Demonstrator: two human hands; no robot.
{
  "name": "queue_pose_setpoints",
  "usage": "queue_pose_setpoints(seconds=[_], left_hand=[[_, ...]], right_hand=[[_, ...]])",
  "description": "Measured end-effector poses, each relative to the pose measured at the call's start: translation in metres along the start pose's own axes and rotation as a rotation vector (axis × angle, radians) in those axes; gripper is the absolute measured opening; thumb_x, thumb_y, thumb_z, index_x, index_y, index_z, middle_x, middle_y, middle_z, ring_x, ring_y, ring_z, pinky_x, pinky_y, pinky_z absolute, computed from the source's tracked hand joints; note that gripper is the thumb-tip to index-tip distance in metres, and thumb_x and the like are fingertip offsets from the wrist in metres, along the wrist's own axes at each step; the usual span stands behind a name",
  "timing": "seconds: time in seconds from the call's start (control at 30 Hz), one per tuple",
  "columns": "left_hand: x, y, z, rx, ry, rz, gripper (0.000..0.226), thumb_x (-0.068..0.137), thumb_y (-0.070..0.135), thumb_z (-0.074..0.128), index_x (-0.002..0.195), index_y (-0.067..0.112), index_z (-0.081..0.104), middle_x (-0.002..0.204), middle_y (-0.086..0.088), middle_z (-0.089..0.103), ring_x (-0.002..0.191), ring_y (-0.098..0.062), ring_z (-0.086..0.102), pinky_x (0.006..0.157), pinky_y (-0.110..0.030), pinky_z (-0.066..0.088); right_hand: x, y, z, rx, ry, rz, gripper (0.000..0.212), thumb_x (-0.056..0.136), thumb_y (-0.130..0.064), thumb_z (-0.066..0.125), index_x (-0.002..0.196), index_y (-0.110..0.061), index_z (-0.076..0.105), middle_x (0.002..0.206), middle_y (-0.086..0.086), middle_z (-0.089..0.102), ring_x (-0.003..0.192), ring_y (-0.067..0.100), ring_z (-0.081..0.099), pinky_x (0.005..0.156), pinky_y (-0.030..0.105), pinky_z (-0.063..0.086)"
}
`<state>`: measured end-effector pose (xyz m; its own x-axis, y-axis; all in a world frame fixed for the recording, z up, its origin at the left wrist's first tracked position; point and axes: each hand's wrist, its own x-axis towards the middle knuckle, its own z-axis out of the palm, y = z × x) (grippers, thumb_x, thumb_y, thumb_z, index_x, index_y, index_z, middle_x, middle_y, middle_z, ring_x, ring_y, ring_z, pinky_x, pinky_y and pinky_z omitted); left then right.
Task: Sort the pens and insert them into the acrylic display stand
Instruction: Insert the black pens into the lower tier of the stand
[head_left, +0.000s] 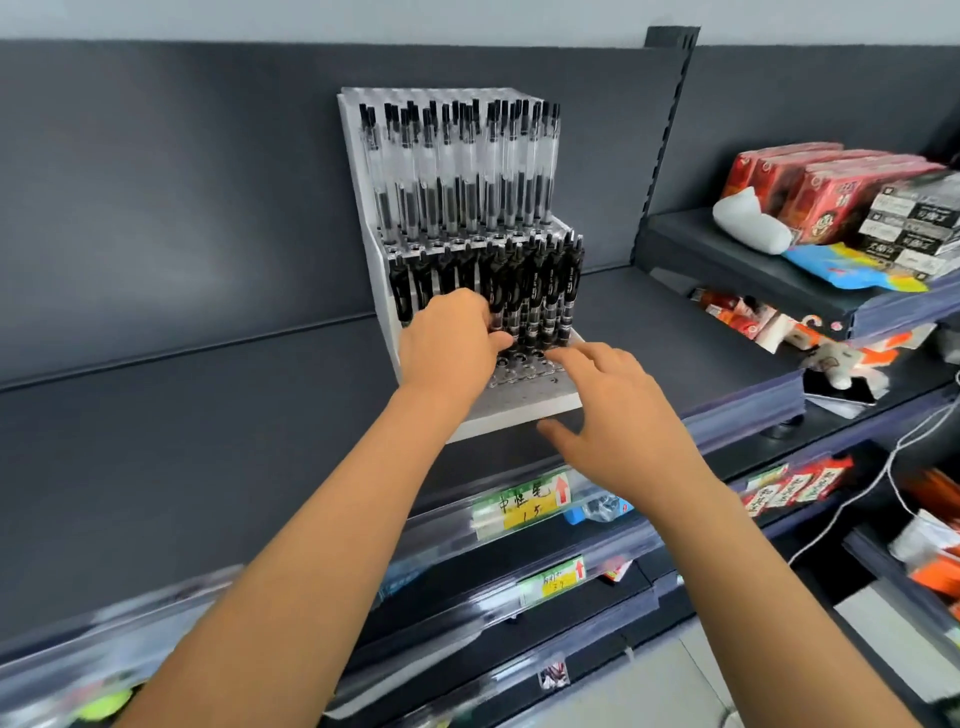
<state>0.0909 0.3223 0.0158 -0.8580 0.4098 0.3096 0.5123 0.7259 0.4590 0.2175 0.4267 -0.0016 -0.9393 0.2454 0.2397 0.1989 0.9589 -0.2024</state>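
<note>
- Forearms are seen reaching in from the lower frame edge.
- Left hand: grip is curled round black pens in the middle tier of the acrylic display stand.
- Right hand: grip is spread and held over the front tier's holes, at the stand's front edge.
- Shelf surface is seen stretching wide to the stand's left.

Left hand fingers hidden among black pens, perhaps gripping one; lower-left shelf goods blurred.
</note>
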Motion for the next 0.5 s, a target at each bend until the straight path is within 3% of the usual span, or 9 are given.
queue_pose_setpoints(seconds=[0.17,0.3,0.5], left_hand=[[0.002,0.013,-0.009,0.052,-0.107,-0.111,0.039,0.089,0.032,0.067,0.065,0.011,0.045,0.076,-0.008,0.061,0.070,-0.025,0.058,0.062,-0.032,0.044],[0.003,0.019,-0.006,0.103,-0.141,-0.133,0.032,0.091,0.031,0.065,0.075,0.009,0.048,0.066,-0.004,0.051,0.068,-0.026,0.055,0.060,-0.034,0.041],[-0.017,0.015,-0.005,0.262,-0.052,-0.104,0.039,0.087,0.049,0.063,0.092,0.010,0.061,0.082,-0.004,0.065,0.079,-0.024,0.061,0.060,-0.032,0.042]], right_hand=[[-0.008,0.006,-0.007,0.064,-0.032,-0.036,0.064,0.090,-0.039,0.061,0.145,-0.022,0.033,0.148,0.001,0.036,0.137,0.022,0.030,0.112,0.037,0.030],[-0.016,0.011,-0.008,0.063,-0.053,-0.064,0.063,0.091,-0.040,0.058,0.146,-0.022,0.032,0.149,0.001,0.034,0.137,0.022,0.029,0.111,0.036,0.029],[-0.019,0.012,-0.008,-0.037,-0.077,-0.102,0.065,0.092,-0.042,0.055,0.147,-0.020,0.028,0.151,0.004,0.031,0.137,0.025,0.030,0.110,0.037,0.028]])
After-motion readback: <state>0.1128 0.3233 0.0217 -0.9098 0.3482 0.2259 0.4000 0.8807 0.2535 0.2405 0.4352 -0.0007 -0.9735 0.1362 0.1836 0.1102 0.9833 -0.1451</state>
